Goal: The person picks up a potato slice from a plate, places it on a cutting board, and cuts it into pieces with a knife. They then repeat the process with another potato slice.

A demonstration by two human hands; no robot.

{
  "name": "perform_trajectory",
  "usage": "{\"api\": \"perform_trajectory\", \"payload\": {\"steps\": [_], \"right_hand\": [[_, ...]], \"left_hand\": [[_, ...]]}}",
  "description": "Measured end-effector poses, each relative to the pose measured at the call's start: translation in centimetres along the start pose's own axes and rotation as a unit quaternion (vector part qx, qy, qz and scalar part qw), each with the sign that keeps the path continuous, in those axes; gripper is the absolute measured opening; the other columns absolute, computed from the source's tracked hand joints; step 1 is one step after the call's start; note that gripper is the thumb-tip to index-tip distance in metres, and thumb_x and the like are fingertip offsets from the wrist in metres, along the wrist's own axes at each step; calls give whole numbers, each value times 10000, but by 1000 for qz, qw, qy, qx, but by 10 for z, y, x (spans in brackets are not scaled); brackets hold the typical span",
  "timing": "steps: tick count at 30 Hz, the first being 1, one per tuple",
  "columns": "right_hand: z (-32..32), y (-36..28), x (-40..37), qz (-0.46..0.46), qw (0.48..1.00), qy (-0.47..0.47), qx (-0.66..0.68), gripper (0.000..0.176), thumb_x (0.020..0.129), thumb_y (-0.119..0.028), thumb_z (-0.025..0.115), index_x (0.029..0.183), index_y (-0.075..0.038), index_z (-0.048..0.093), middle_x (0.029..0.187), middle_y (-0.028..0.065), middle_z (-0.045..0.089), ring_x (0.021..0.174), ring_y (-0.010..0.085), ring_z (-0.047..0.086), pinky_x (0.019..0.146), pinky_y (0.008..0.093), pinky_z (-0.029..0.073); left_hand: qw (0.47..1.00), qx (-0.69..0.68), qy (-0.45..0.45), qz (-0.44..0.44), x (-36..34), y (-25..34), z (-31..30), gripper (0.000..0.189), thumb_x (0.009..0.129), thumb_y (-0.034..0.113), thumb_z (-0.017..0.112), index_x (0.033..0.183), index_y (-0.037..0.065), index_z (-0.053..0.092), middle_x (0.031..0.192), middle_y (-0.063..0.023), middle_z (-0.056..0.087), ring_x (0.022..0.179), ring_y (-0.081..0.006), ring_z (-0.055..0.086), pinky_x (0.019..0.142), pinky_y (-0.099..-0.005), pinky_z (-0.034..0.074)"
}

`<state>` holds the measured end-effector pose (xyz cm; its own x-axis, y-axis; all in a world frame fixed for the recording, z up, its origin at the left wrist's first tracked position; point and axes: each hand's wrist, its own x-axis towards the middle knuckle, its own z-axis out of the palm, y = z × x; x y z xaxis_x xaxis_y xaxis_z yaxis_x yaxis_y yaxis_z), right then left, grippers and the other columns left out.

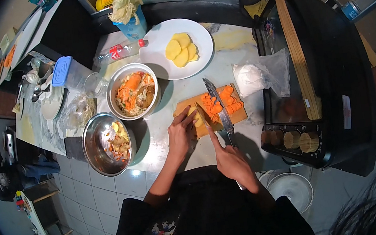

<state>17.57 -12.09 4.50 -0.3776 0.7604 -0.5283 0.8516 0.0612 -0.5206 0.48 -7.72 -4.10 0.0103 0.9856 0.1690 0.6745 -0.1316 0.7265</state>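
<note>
My left hand (181, 130) is closed on a piece of peeled potato (195, 116), pressing it to the left end of a wooden cutting board (187, 104). My right hand (232, 161) grips a knife (203, 115), its index finger stretched along the top and the blade against the potato. A second, larger knife (217, 100) lies across the board; its handle is partly hidden by my right hand. Chopped carrot (233, 102) lies on both sides of that blade. Beyond the board, potato slices (181, 49) rest on a white plate (155, 67).
Left of the board stand a pot (110, 97) of shredded vegetables and a steel bowl (89, 152) with peelings. A bag of white powder (249, 77) sits near the black oven (315, 77) on the right. A bottle (117, 52) lies behind. Another person (15, 176) is far left.
</note>
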Motion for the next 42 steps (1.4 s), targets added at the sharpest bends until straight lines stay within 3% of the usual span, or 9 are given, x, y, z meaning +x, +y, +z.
{"api": "perform_trajectory", "payload": {"steps": [16,18,21,42], "right_hand": [[3,-14,4,-11,999,26,-18,917,749,27,544,1501,-39,23,660,252,616,633,437,621,650,503,505],[1,-18,4,-16,1000,18,-17,869,773,2,557,1481,38,54,678,279,621,662,424,648,673,480,517],[7,-20,4,-39,998,40,-11,855,778,1,548,1479,43,60,678,279,620,667,428,648,662,483,516],[15,-6,25,-8,1000,8,-1,892,774,7,533,1500,-53,17,718,277,621,691,449,634,653,507,507]], "left_hand": [[1000,-7,-8,-19,1,4,-1,360,794,1,646,1145,73,673,1232,-178,602,1022,-355,631,857,-393,524],[1000,-3,-7,-13,1,4,0,359,792,0,647,1143,72,674,1232,-180,600,1023,-358,631,858,-395,524],[1000,4,-5,-9,2,4,-1,358,790,-7,644,1138,71,677,1230,-181,601,1018,-363,631,855,-396,525],[999,-26,-5,-21,3,3,0,407,762,-58,607,1147,57,670,1233,-200,594,1012,-370,634,854,-389,524]]}}
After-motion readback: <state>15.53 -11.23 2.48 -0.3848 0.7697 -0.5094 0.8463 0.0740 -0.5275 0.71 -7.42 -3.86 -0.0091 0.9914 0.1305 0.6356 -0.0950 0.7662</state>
